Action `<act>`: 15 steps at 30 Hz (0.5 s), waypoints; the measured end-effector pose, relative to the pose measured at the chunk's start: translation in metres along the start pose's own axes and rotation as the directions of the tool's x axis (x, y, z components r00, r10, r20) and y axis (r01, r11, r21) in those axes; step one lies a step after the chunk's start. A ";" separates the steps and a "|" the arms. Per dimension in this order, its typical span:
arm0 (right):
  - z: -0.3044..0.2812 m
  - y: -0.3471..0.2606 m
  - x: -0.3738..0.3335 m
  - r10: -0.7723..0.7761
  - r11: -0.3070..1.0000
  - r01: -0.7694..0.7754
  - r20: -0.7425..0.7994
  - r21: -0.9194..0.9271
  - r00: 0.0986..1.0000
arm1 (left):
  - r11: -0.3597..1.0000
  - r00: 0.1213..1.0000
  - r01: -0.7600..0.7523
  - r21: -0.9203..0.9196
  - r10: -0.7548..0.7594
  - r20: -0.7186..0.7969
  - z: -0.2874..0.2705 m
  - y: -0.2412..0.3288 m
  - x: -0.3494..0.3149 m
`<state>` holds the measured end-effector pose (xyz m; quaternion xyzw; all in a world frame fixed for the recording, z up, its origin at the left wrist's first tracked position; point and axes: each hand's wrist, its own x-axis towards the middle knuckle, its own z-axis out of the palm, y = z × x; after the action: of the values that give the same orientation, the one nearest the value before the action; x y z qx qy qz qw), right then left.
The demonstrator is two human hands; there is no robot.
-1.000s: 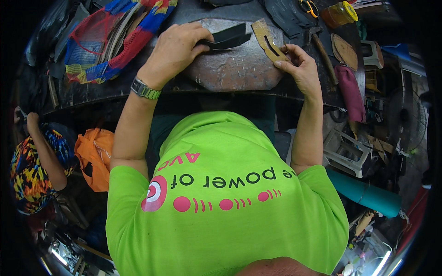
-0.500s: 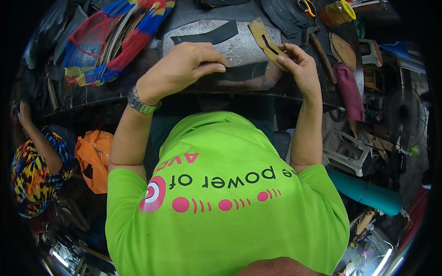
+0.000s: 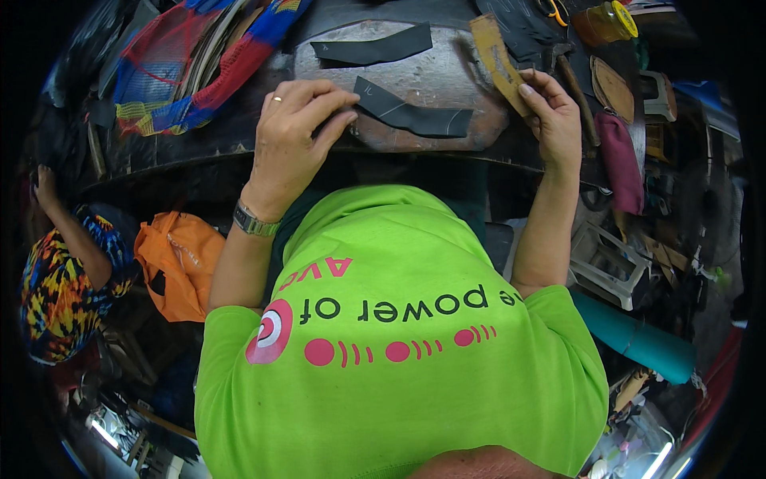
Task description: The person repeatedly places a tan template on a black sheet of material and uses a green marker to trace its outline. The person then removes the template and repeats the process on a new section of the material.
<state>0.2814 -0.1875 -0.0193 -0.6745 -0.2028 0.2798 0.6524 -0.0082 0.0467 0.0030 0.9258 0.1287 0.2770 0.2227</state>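
My left hand (image 3: pixel 299 132), with a wristwatch (image 3: pixel 254 221) on its wrist, is at the left end of a bent black strip (image 3: pixel 415 116) marked with thin pale lines. The index fingertip meets the strip's edge; thumb and index tip are slightly apart. Between thumb and fingers, my right hand (image 3: pixel 550 112) pinches the lower end of a bent yellow-brown strip (image 3: pixel 499 60), tilted up and to the left. A second black strip (image 3: pixel 373 48) lies farther back on the same worn grey-brown board (image 3: pixel 311 100).
A hammer (image 3: pixel 576 96), brown oval pieces (image 3: pixel 612 86), a maroon cloth roll (image 3: pixel 620 164) and a yellow-lidded jar (image 3: pixel 606 24) are at right. Orange-handled scissors (image 3: pixel 554 11) lie at the back. At left are a mesh bag (image 3: pixel 159 84), an orange bag (image 3: pixel 179 263) and another person (image 3: pixel 68 283).
My left hand has drawn back leftward, and the near black strip now shows its pale marks. The yellow-brown strip has turned in my right hand; its dark slot no longer shows.
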 end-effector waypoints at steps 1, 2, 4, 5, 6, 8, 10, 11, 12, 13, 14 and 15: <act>-0.002 -0.002 0.001 0.024 0.999 -0.024 0.027 0.027 0.999 | 1.000 1.000 -0.014 0.013 0.014 0.014 -0.001 0.000 -0.004; -0.001 -0.003 0.002 0.019 0.999 -0.021 0.039 0.036 0.999 | 0.999 0.999 -0.029 0.026 0.028 0.028 -0.001 0.000 -0.007; 0.001 -0.006 0.003 0.008 0.998 -0.012 0.058 0.057 0.998 | 0.999 0.999 -0.032 0.021 0.031 0.034 0.001 0.000 -0.011; 0.004 -0.008 0.003 0.009 0.998 -0.013 0.064 0.062 0.998 | 0.999 0.999 -0.034 0.027 0.034 0.023 0.003 0.000 -0.012; 0.007 -0.012 0.002 0.047 0.998 -0.047 0.019 0.036 0.999 | 0.999 0.999 -0.037 0.032 0.037 0.013 0.005 0.001 -0.013; 0.017 -0.017 -0.003 -0.015 0.997 0.008 0.088 0.073 0.996 | 0.998 0.999 -0.047 0.039 0.046 0.012 0.007 0.000 -0.013; 0.028 -0.023 -0.013 -0.027 0.998 0.016 0.179 0.064 0.984 | 0.997 0.998 -0.060 0.046 0.059 0.031 0.009 -0.002 -0.013; 0.034 -0.026 -0.018 -0.030 0.999 0.038 0.226 -0.033 0.974 | 0.997 0.998 -0.062 0.048 0.060 0.029 0.010 -0.002 -0.013; 0.042 -0.026 -0.022 -0.050 0.988 0.090 0.291 -0.126 0.955 | 0.997 0.998 -0.064 0.049 0.063 0.027 0.011 -0.002 -0.013; 0.049 -0.027 -0.024 -0.082 0.970 0.159 0.369 -0.184 0.926 | 0.996 0.997 -0.067 0.051 0.066 0.026 0.013 -0.002 -0.012; 0.058 -0.026 -0.025 -0.045 0.961 0.146 0.391 -0.234 0.919 | 0.996 0.997 -0.078 0.043 0.078 0.017 0.013 -0.003 -0.011; 0.064 -0.025 -0.026 -0.055 0.934 0.194 0.414 -0.300 0.908 | 0.995 0.996 -0.089 0.037 0.089 0.007 0.014 -0.004 -0.009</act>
<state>0.2229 -0.1529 0.0085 -0.6893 -0.4193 0.3300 0.4900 -0.0079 0.0418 -0.0136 0.9353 0.0920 0.2815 0.1934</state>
